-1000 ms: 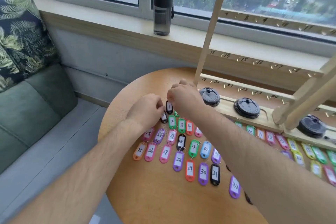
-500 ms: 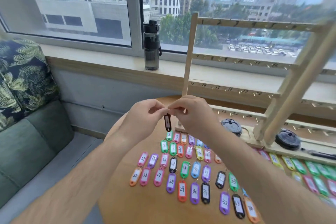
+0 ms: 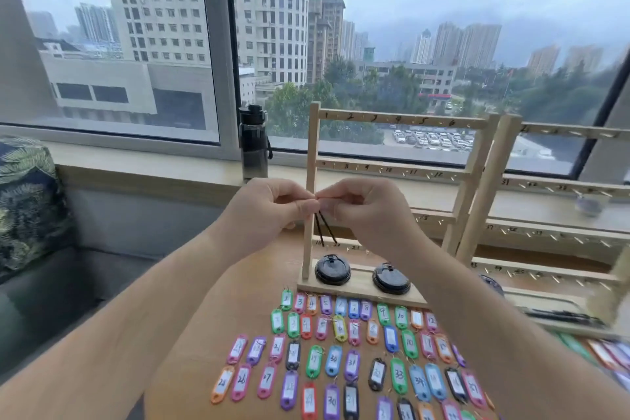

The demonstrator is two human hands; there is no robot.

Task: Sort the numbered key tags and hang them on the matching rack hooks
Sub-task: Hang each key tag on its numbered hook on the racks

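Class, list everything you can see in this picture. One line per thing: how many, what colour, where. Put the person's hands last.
black key tags: two, black, hanging from the fingers, in front of the near rack's post
loose key tags: dozens, mixed colours, in rows on the table
racks: two, pale wood, at the back of the table
round lids: two plainly seen, black, on the near rack's base
table: one, brown wood, round
bottle: one, dark, on the windowsill
cushion: one, leaf-patterned, far left
sofa: one, grey-green, left
left hand: pinches the black tags' top
right hand: pinches there too
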